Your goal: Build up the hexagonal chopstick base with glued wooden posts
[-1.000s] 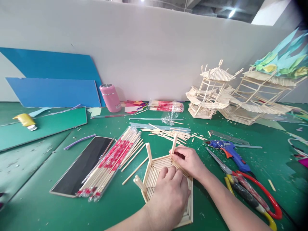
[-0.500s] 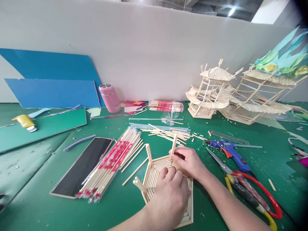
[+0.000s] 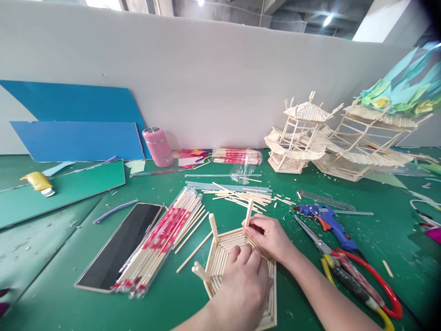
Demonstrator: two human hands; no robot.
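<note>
Green cutting mat (image 3: 51,280) fronts a white partition. Head view: left hand (image 3: 243,287) lies palm-down on the stick platform (image 3: 220,257) at near centre, fingers pressed together. Right hand (image 3: 270,236) reaches in from the right, fingertips pinching an upright stick (image 3: 249,212) at the platform's far corner. Printing on the chopstick packet (image 3: 161,239) is unreadable.

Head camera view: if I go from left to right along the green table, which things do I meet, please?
Yellow tool → black phone → wrapped stick bundle → stick base under left hand and right hand → blue glue gun → red-handled scissors.
</note>
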